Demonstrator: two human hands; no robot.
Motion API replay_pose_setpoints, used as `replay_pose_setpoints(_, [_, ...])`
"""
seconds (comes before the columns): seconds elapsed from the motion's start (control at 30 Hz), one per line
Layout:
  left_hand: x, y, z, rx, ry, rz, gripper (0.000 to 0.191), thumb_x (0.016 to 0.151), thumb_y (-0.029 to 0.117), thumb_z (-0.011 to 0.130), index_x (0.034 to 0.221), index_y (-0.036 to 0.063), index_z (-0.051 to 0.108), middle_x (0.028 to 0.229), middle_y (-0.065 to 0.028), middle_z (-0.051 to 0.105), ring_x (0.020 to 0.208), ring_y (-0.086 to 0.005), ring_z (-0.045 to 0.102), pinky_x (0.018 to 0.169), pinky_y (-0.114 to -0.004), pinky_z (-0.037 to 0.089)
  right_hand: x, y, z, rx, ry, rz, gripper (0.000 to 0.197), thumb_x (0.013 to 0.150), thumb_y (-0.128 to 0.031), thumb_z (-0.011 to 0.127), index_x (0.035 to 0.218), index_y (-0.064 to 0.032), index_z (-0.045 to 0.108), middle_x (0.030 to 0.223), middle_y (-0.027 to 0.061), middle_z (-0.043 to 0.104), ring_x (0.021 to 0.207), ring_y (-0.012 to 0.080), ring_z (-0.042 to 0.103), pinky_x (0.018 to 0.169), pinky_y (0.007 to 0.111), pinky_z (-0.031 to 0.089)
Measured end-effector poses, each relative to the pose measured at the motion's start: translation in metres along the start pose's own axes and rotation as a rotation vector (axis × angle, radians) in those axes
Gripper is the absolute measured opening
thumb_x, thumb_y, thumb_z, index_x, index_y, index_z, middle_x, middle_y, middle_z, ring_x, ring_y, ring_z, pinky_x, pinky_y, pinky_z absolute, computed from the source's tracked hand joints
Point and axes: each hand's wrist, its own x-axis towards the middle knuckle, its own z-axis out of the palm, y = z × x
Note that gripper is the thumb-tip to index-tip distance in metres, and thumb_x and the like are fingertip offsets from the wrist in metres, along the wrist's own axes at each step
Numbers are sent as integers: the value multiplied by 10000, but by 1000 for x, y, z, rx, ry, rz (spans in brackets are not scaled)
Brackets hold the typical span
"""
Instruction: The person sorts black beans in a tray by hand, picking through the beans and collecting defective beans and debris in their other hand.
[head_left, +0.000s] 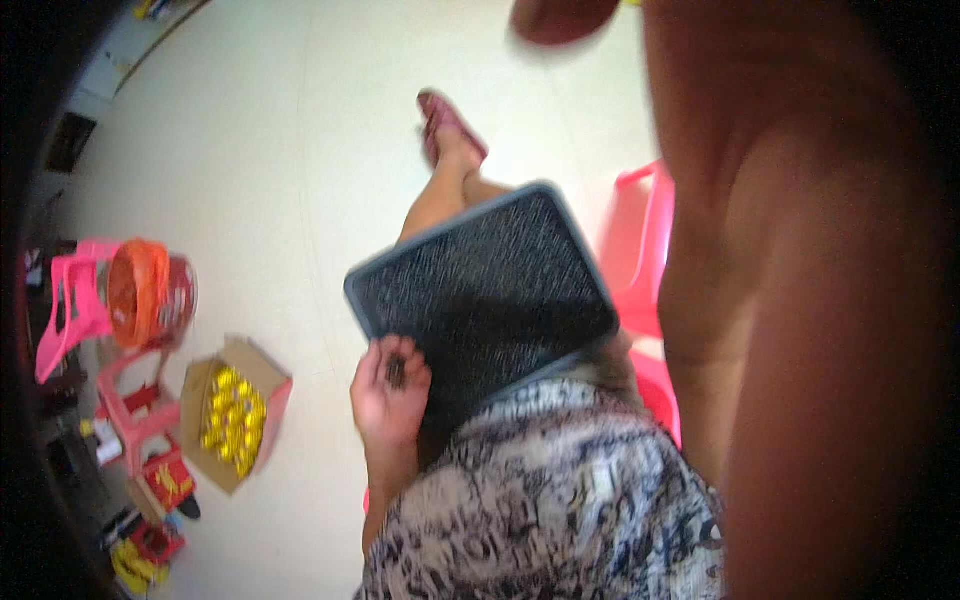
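Note:
My left hand (391, 394) is turned palm up at the near left corner of a dark tray (495, 277). A small dark clump (396, 371), too blurred to name, lies in the palm under the curled fingers. The tray rests tilted on my lap, with a grey-blue rim and a black, speckled surface. Very close to the camera, my right forearm and hand (750, 187) fill the right side of the view. One blurred fingertip shows at the top, and whether that hand holds anything is hidden.
Pink plastic chairs (637, 240) stand at the right. On the pale floor to the left sits an open cardboard box (259, 367) of yellow-wrapped items (234, 420). Beyond it are an orange-rimmed bucket (139, 292), a pink chair (75, 300) and a red box (169, 480).

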Motion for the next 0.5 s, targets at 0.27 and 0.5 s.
replay_pose_setpoints(0.27, [13,-1,-17,-9,-127,-9,230,944,223,442,919,27,561,866,-98,554,703,-171,455,583,-271,388,-11,49,-12,19,-28,28,327,817,-134,626,1102,3,540,1018,130,581,809,183,575,714,293,471])
replay_pose_setpoints(0.5, [-1,-1,0,-6,-119,1,267,949,231,436,905,8,577,864,-117,580,713,-199,501,577,-284,396,-5,66,-11,-86,234,166,181,837,-71,617,1000,9,612,900,114,648,669,149,599,616,267,496])
